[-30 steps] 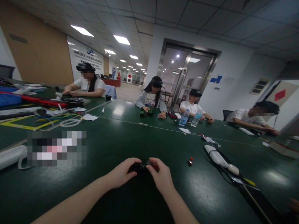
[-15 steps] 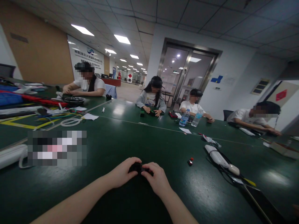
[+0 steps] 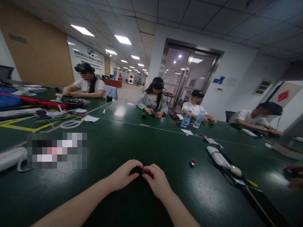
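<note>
My left hand (image 3: 126,174) is closed around a small black object (image 3: 139,171) just above the green table (image 3: 118,142). From the other side, my right hand (image 3: 158,180) pinches the same black object, its fingertips almost meeting those of the left. Most of the object is hidden by fingers, so its kind cannot be made out. Off to the right, a small red-and-black piece (image 3: 192,163) lies on the table, apart from both hands.
A white power strip (image 3: 217,156) with cables and a dark flat panel (image 3: 265,205) lie at right. Water bottles (image 3: 186,119) stand farther off. Several co-workers sit across the table. A blurred hand (image 3: 297,183) shows at the right edge. Cables (image 3: 70,124) lie at left.
My right fingers have shifted slightly left, closer to my left fingertips. A blurred hand with a dark thing has come in at the right edge. The view has shifted a little.
</note>
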Demonstrator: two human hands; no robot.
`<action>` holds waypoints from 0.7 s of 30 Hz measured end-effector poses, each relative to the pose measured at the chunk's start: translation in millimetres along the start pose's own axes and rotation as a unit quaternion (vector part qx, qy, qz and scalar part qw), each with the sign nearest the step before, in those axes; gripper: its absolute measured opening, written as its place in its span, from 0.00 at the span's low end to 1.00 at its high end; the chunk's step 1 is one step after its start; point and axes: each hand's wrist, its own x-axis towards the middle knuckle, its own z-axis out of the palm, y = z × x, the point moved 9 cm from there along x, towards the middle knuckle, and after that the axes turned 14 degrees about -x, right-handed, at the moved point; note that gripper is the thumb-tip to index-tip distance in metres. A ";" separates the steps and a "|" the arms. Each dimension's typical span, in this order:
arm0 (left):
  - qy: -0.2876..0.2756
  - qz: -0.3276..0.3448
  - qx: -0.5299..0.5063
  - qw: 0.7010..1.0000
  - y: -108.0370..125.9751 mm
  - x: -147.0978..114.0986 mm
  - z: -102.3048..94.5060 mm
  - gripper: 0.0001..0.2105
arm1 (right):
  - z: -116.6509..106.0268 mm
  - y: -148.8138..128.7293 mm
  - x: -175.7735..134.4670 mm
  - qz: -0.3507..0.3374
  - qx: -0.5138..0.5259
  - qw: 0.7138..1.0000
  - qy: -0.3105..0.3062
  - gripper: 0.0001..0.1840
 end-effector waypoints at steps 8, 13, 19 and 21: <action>0.004 0.005 0.006 1.000 -0.9 0.4 0.0 0.14 | -0.1 2.9 1.6 -0.003 0.023 1.000 0.004 0.13; -0.006 0.004 0.022 1.000 -0.1 -0.9 2.4 0.13 | 1.4 10.5 1.7 -0.004 0.056 0.998 0.009 0.15; 0.039 -0.026 0.080 0.996 -16.4 -0.9 -35.3 0.14 | -11.3 58.7 2.6 0.083 0.097 0.990 0.055 0.16; 0.081 -0.048 0.100 0.991 -30.3 -2.4 -63.2 0.15 | -15.3 76.9 2.6 0.116 0.093 0.987 0.059 0.15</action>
